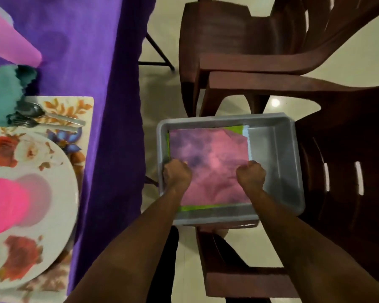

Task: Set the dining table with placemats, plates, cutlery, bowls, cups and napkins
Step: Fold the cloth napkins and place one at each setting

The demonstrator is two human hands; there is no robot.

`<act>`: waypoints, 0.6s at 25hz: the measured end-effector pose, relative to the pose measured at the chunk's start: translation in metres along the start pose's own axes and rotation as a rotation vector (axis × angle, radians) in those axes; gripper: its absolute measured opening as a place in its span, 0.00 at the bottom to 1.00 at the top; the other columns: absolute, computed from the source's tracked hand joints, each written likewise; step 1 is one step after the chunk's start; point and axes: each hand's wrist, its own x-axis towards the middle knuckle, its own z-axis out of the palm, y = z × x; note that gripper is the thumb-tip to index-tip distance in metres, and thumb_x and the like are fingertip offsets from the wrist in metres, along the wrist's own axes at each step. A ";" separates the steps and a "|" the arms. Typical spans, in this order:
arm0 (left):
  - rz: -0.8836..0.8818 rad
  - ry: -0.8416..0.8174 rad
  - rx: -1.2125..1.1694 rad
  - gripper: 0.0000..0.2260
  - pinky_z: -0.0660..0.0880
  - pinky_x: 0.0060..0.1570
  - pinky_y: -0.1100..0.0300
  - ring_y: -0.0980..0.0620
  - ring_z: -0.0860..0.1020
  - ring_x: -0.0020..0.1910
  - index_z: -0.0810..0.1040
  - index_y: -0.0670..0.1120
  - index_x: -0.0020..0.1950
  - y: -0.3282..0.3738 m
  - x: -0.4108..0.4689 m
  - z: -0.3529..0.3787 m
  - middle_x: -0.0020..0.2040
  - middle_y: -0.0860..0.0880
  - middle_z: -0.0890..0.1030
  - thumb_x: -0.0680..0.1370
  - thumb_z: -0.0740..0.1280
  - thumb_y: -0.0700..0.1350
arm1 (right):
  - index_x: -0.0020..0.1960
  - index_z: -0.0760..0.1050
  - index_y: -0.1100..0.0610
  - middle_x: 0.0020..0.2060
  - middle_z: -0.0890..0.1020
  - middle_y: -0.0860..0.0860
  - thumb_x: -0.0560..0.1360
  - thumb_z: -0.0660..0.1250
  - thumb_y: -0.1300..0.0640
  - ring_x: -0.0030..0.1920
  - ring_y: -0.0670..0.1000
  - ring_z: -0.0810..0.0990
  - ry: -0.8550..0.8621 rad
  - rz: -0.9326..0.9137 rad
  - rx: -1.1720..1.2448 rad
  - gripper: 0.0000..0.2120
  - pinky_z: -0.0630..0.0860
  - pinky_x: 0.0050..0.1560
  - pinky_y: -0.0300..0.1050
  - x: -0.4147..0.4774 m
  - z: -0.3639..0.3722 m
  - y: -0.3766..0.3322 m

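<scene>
As we lift the pink napkin from the grey tub

While both fists are curled onto it, left hand at its left edge, right hand at its right, the napkin lies flat in the tub on the chair, over a green cloth. We should pinch only the top layer, raise both sides evenly so the green one stays behind, then carry it to the purple-covered table.

I can read no words, numbers or brands: the pink cloth in the grip shows only mottled colour, the grey tub around it is plain, the plate well left bears only flowers.
</scene>
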 end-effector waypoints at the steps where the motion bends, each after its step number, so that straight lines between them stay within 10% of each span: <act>1: -0.040 0.030 0.004 0.17 0.79 0.53 0.48 0.37 0.82 0.57 0.81 0.35 0.58 -0.001 0.003 0.006 0.56 0.36 0.83 0.83 0.64 0.49 | 0.55 0.81 0.65 0.51 0.84 0.64 0.78 0.63 0.58 0.54 0.66 0.82 0.014 0.018 -0.017 0.13 0.78 0.53 0.50 0.003 0.005 0.006; 15: -0.323 0.109 -0.320 0.08 0.81 0.52 0.52 0.41 0.84 0.53 0.85 0.50 0.53 0.012 0.001 -0.003 0.51 0.45 0.86 0.74 0.73 0.45 | 0.51 0.83 0.55 0.44 0.85 0.53 0.73 0.70 0.57 0.46 0.58 0.81 0.084 0.059 0.190 0.08 0.70 0.47 0.42 0.006 0.003 0.000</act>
